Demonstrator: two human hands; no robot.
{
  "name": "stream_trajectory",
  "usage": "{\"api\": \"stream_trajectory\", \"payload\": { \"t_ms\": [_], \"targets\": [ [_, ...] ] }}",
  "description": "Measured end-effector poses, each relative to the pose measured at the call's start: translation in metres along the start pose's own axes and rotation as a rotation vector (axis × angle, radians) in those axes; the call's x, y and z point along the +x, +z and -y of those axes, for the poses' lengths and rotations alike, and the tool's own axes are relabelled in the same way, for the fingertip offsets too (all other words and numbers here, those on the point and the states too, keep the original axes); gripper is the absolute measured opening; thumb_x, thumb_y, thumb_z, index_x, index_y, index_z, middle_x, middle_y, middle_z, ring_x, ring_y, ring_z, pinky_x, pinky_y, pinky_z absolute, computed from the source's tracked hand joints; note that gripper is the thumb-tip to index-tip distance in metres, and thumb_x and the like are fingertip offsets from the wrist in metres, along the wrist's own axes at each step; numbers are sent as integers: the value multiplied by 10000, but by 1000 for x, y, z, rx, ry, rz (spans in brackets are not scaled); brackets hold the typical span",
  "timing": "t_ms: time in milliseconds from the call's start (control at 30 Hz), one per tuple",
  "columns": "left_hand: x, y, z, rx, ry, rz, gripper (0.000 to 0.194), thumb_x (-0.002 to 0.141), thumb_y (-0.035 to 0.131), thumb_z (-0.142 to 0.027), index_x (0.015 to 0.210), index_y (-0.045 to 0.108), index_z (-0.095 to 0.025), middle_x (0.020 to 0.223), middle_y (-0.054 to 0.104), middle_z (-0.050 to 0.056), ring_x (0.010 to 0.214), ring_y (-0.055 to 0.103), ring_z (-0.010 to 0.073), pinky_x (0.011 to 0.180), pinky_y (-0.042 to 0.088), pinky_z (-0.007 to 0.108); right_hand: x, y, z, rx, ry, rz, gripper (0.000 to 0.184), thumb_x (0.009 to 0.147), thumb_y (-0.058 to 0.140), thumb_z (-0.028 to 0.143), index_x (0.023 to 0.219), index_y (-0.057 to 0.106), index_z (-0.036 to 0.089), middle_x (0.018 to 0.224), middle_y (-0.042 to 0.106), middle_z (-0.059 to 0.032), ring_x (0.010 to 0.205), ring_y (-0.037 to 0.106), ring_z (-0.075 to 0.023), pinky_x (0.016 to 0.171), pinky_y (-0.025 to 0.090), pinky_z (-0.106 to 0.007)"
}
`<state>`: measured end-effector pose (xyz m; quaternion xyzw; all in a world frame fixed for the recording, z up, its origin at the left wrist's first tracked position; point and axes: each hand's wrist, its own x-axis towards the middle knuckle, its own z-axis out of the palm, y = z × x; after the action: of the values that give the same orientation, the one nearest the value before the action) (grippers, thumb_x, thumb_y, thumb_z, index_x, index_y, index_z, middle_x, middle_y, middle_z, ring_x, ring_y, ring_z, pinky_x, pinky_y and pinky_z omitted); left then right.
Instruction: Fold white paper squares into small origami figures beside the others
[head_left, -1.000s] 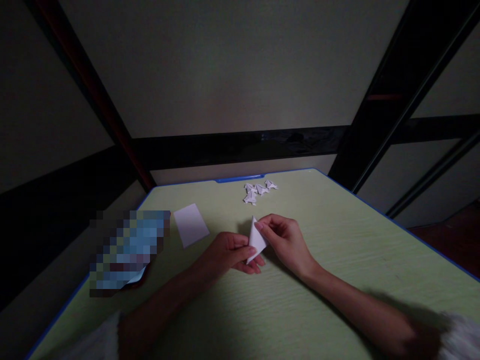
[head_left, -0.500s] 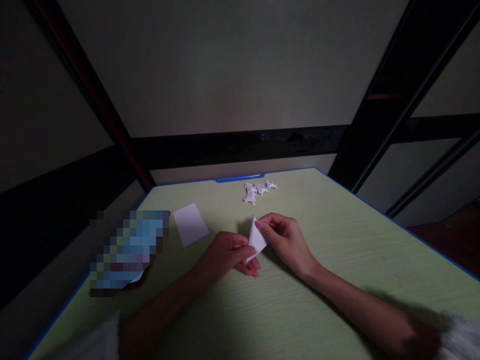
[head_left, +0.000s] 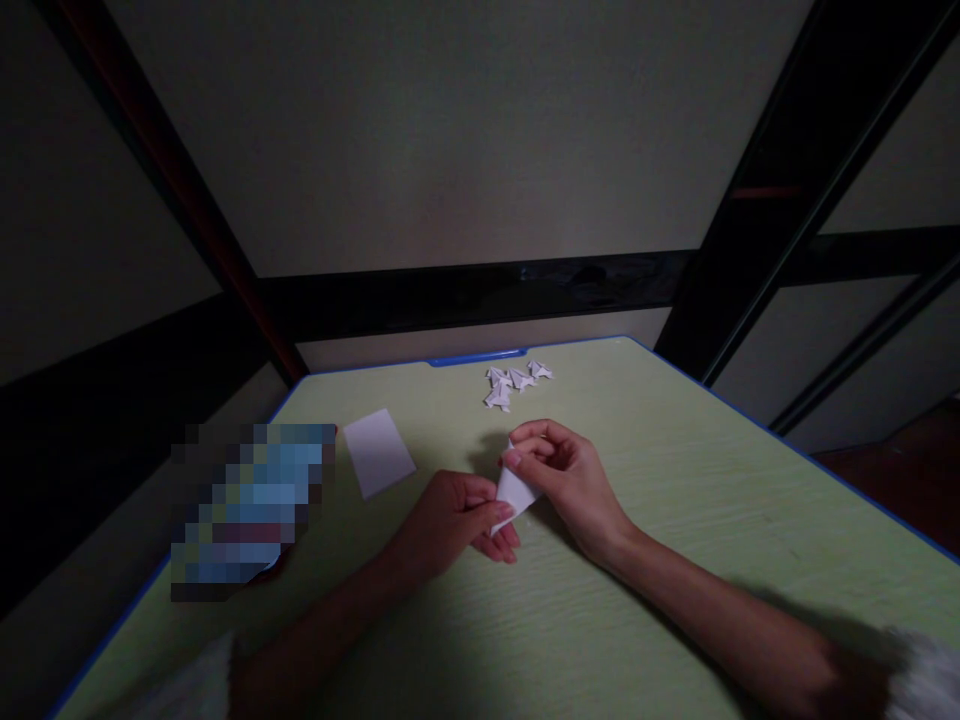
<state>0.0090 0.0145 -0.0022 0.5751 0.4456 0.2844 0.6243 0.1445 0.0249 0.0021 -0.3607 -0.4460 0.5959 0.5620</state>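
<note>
A small folded piece of white paper (head_left: 516,490) is held between both hands above the table, its creased edge slanting toward me. My left hand (head_left: 457,515) pinches its lower left corner between thumb and fingers. At the upper end my right hand (head_left: 570,480) grips the paper, thumb pressed on its face and fingers curled behind. The paper's right side is partly covered by that hand. Beyond the hands lie several small white folded-paper figures (head_left: 499,397), grouped close together.
A flat sheet of white paper (head_left: 379,453) lies left of my hands. Farther left is a pixelated bluish object (head_left: 255,510) with a dark red edge. The light green table (head_left: 712,470) has a blue rim, and a panelled wall (head_left: 480,150) stands behind it.
My right thumb and fingers have shifted to cover more of the folded paper's top end. The left hand keeps its pinch, with the paper sitting slightly lower.
</note>
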Motion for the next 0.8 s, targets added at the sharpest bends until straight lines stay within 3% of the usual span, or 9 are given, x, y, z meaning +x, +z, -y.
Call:
{"api": "stream_trajectory", "payload": {
  "t_ms": [200,800],
  "targets": [
    [-2,1,0,15,6,18,200,661,536,-257,530,568,-110,495,603,6,420,567,92,439,445,195,-2,2,-2,82,90,2,171,527,717,230,645,643,132,522,590,20,430,459,-40,423,318,-175],
    [-1,1,0,9,17,54,208,657,548,-270,527,564,-109,492,600,7,416,562,91,429,438,191,-3,2,0,142,93,-9,142,495,731,227,545,627,146,443,553,40,380,420,-38,393,284,-176]
  ]
}}
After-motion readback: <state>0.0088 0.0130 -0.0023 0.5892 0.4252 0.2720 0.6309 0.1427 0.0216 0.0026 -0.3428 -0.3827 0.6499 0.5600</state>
